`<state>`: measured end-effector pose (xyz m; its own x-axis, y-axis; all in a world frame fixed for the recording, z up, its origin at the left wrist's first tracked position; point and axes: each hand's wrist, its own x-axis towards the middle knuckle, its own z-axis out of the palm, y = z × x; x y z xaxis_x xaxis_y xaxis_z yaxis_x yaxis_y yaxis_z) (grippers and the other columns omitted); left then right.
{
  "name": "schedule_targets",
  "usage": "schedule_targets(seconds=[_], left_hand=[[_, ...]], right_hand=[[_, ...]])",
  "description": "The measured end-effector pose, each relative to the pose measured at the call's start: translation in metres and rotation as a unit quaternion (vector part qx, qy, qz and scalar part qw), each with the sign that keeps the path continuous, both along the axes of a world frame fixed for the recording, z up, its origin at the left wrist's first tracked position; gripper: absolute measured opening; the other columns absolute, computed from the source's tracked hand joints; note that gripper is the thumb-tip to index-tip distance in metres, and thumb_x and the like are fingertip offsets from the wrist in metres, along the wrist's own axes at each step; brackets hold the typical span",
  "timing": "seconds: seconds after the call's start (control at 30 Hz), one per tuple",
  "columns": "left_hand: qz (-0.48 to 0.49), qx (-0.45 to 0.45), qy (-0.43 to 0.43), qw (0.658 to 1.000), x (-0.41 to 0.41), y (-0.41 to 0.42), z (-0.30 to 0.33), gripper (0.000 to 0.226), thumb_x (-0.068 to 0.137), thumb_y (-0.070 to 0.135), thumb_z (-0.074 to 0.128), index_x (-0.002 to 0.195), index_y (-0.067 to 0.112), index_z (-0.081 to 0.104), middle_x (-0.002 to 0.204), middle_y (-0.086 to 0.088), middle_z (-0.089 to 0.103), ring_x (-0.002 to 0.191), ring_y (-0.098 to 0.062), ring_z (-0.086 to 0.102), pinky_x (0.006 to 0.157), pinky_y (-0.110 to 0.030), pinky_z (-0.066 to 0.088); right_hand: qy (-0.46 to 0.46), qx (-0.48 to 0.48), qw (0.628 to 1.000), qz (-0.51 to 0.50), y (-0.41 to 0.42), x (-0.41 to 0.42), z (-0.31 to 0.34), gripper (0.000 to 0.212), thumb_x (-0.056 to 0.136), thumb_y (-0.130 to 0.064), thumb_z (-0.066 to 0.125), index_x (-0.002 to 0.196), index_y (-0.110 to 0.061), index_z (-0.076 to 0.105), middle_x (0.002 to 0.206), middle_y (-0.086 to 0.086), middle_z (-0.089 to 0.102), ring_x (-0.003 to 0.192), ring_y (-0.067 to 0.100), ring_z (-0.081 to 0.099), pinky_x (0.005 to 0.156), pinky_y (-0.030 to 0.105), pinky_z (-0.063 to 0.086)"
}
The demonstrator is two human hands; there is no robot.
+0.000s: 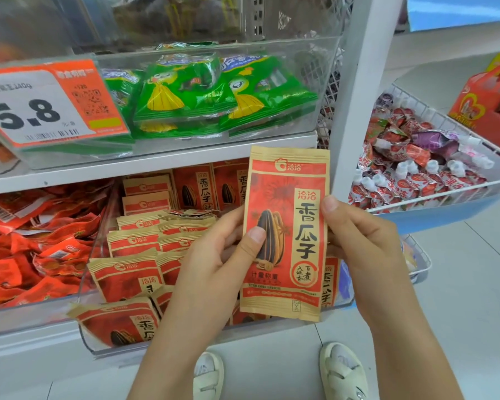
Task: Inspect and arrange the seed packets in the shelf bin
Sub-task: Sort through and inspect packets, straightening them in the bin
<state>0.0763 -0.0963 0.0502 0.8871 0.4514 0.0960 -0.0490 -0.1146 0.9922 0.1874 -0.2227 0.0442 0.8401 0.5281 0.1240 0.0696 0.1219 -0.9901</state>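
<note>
Seed packet [286,232] upright between left hand [223,255] and right hand [358,238].

Red-and-tan seed packet [286,226], upright, face forward, pinched between fingers [254,238] at both edges; matching packets [133,249] lying overlapped in clear shelf bin [98,346] below-left of fingers.

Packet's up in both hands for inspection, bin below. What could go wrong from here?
1. The held packet is pinched only at its side edges by the left hand and right hand; it could slip when one lets go.
2. The front packet already overhangs the clear bin edge; pushing another in may tip it out.
3. Packets in the bin lie unevenly, so the rows may be disturbed.
</note>
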Motion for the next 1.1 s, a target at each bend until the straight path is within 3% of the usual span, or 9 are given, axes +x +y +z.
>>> schedule_targets(seconds=[0.1,0.2,0.37,0.4,0.5,0.6,0.77,0.9,1.1], left_hand=[[0.009,-0.011,0.004,1.000,0.000,-0.001,0.002,0.040,0.089,0.032,0.050,0.128,0.029,0.058,0.105,0.011,0.075,0.094,-0.008,0.072,0.072,-0.018,0.055],[0.099,0.014,-0.009,0.995,0.002,-0.002,0.000,0.041,0.086,0.035,0.056,0.126,0.039,0.052,0.106,0.019,0.070,0.093,-0.003,0.069,0.071,-0.017,0.053],[0.170,0.076,-0.014,0.982,0.000,-0.004,0.004,0.013,0.090,0.029,0.063,0.101,0.036,0.060,0.098,0.017,0.070,0.088,-0.001,0.068,0.064,-0.022,0.056],[0.159,0.075,0.005,0.984,-0.001,-0.005,0.005,0.015,0.088,0.038,0.067,0.102,0.039,0.060,0.100,0.016,0.070,0.089,-0.001,0.068,0.066,-0.026,0.058],[0.132,0.129,0.080,0.980,-0.003,-0.009,0.008,0.055,0.060,0.072,0.068,0.109,0.054,0.050,0.107,0.024,0.064,0.098,0.007,0.061,0.079,-0.030,0.056],[0.134,0.156,0.096,0.974,-0.004,-0.012,0.012,0.068,0.048,0.075,0.065,0.109,0.057,0.043,0.109,0.025,0.061,0.099,0.005,0.060,0.080,-0.030,0.054],[0.121,0.046,0.047,0.990,-0.004,-0.007,0.016,0.050,0.062,0.048,0.074,0.107,0.040,0.053,0.099,0.029,0.067,0.087,0.006,0.066,0.065,-0.014,0.053],[0.109,-0.017,0.017,0.994,-0.010,-0.001,0.020,0.053,0.057,0.058,0.070,0.105,0.038,0.058,0.104,0.020,0.070,0.088,-0.002,0.070,0.063,-0.017,0.054],[0.073,-0.048,0.029,0.996,-0.012,0.003,0.019,0.050,0.059,0.057,0.068,0.104,0.037,0.062,0.105,0.013,0.071,0.092,-0.007,0.069,0.063,-0.016,0.053]], right_hand=[[-0.018,0.004,1.000,-0.002,0.000,-0.003,0.002,0.030,0.089,-0.039,0.053,0.082,-0.023,0.077,0.073,0.004,0.074,0.067,0.017,0.067,0.065,0.035,0.055],[-0.018,0.022,1.000,0.005,0.002,-0.006,0.004,0.027,0.088,-0.036,0.055,0.089,-0.021,0.077,0.077,0.006,0.074,0.068,0.019,0.068,0.063,0.039,0.056],[0.010,0.063,0.997,0.032,0.007,-0.012,0.007,0.016,0.090,-0.026,0.063,0.104,-0.022,0.070,0.080,-0.001,0.076,0.068,0.010,0.069,0.056,0.023,0.055],[0.014,0.065,0.997,0.033,0.008,-0.012,0.007,0.016,0.089,-0.026,0.065,0.105,-0.023,0.069,0.078,-0.001,0.076,0.066,0.010,0.069,0.054,0.023,0.055],[0.010,0.073,0.997,0.040,0.010,-0.014,0.008,0.018,0.086,-0.022,0.067,0.104,-0.024,0.068,0.076,-0.003,0.075,0.066,0.008,0.069,0.055,0.022,0.056],[0.019,0.094,0.993,0.065,0.010,-0.017,0.008,0.017,0.087,-0.019,0.066,0.104,-0.021,0.069,0.081,0.000,0.076,0.073,0.011,0.072,0.060,0.021,0.056],[-0.031,0.065,0.995,0.069,0.011,-0.016,0.006,0.038,0.087,-0.029,0.061,0.126,-0.028,0.060,0.099,-0.007,0.076,0.088,0.012,0.073,0.069,0.028,0.059],[-0.152,0.052,0.985,0.063,0.005,-0.018,0.009,0.066,0.081,-0.064,0.062,0.142,-0.050,0.038,0.135,-0.018,0.059,0.121,0.009,0.059,0.087,0.032,0.056],[-0.262,-0.011,0.965,0.033,0.005,-0.020,0.004,0.056,0.092,-0.043,0.052,0.146,-0.038,0.038,0.146,-0.023,0.046,0.135,0.002,0.043,0.101,0.035,0.048]])
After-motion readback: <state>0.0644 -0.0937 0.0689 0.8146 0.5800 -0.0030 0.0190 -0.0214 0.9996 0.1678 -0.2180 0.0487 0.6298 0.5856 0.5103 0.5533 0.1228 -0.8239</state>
